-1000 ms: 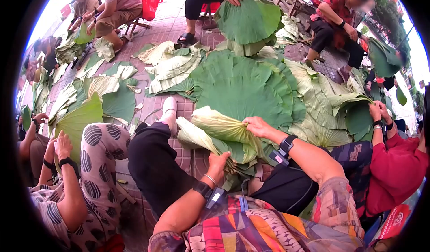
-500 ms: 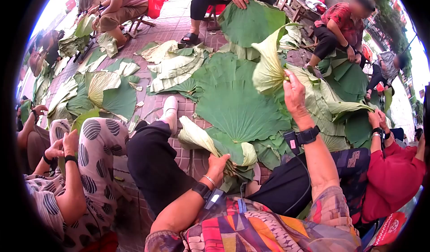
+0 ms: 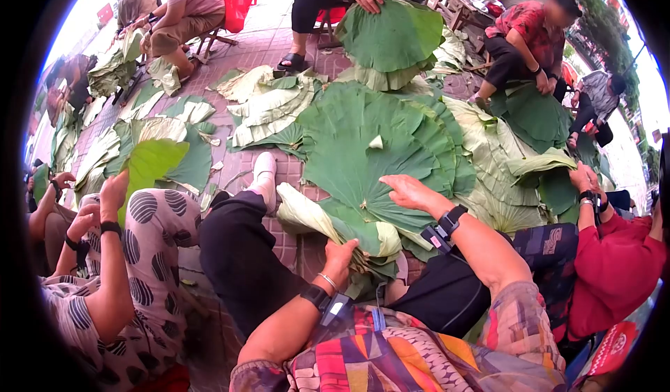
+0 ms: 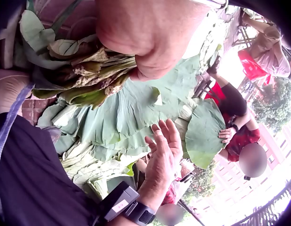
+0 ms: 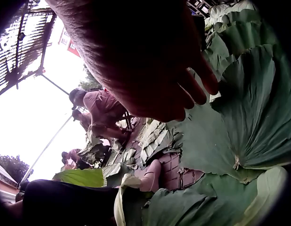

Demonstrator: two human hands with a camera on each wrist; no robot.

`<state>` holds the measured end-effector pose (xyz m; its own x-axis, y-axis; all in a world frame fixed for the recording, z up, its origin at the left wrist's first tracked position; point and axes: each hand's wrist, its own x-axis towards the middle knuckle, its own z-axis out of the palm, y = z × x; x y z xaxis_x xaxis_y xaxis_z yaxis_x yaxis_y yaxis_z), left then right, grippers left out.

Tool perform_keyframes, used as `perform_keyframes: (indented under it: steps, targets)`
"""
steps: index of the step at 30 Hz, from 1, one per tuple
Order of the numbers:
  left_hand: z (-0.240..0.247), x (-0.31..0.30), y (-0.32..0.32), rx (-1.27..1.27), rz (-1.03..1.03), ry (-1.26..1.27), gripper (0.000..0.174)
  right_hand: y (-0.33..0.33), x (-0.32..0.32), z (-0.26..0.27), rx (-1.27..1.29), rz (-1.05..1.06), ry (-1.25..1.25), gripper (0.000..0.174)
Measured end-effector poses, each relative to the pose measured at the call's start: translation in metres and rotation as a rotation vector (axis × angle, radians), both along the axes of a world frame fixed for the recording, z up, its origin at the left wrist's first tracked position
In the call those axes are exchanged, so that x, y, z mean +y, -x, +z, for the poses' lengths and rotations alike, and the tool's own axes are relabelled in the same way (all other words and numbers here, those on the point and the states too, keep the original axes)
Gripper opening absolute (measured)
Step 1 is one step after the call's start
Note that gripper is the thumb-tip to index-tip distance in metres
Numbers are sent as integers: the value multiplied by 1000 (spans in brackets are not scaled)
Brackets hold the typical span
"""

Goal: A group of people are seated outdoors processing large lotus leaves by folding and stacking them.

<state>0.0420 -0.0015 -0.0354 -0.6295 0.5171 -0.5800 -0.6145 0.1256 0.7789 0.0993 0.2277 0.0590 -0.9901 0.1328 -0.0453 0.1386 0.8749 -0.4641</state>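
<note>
At the far left, a seated person in pale trousers with dark striped ovals raises a thin yellow-green leaf. Beyond, flat green and cream leaves lie on the reddish paving. To their right, a pale closed shoe stands on the paving, below a heap of crinkled cream leaves.

The left hand, a silver bangle at its wrist, grips the gathered brownish stem ends of a bundle of folded, pale-backed green leaves near the lap. Just beyond the bundle spreads a broad round pile of dark-green leaves, a small pale scrap on top. The right hand is released, fingers extended and holding nothing, above the near part of that pile.

Further right, overlapping pale-green leaves adjoin the pile; at the far right, a person in a red top has both hands at a folded leaf.
</note>
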Motion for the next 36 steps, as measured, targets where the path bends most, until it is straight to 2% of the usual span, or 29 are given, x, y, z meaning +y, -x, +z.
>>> perform_keyframes:
  steps: [2,4,5,6,8,11,14,16,18,19,20,22,24,26,28,29,30,31,32,34,35,36]
  targets:
    - [5,0,0,-14,-3,-11,31,0,-6,4,-49,-8,43,46]
    - [10,0,1,-26,-2,-21,32,1,-21,6,-150,38,240,47]
    - [12,0,1,-44,-2,-35,31,2,-24,-4,-259,100,321,55]
    - [11,-1,0,-61,-2,-49,31,0,-32,-7,-262,102,324,55]
    - [6,-2,1,-40,-7,-35,31,-6,-48,-12,-468,234,443,62]
    - [1,-2,2,-17,-27,1,31,-13,-65,-17,-541,287,437,64]
    - [8,-1,2,-30,-33,10,31,-12,-66,-29,-506,299,428,64]
    - [10,-1,0,-43,-25,-3,32,-13,-64,-32,-480,307,459,58]
    - [11,-1,0,-48,-10,-33,33,-12,-62,-38,-371,239,639,51]
    - [8,-1,0,-45,-8,-32,33,-9,-58,-35,-327,304,563,41]
    - [4,0,1,-18,-5,-17,33,-8,-55,-32,-325,308,563,41]
    - [0,-1,1,12,0,3,32,-6,-51,-26,-172,114,450,34]
    - [-3,-2,1,6,-2,22,38,-2,-41,-18,-111,72,442,32]
    - [-5,-1,1,15,27,7,36,4,-26,-10,-26,-61,394,30]
    - [21,-1,0,-48,5,9,37,6,-14,6,94,-52,402,30]
    - [7,0,-1,-14,-16,19,37,7,-13,24,164,-59,421,29]
    - [-10,2,-1,29,-12,36,37,11,-11,31,154,-156,509,28]
    - [-6,3,0,94,-26,86,41,13,-9,40,238,-166,499,26]
    - [-38,9,-3,163,-39,112,44,15,-4,49,204,-250,514,27]
    - [-12,11,-2,190,-25,195,46,18,10,65,179,-398,594,27]
    - [0,8,-1,190,-15,217,45,18,16,65,306,-395,632,28]
    - [8,7,0,184,-19,235,44,16,30,74,280,-397,642,31]
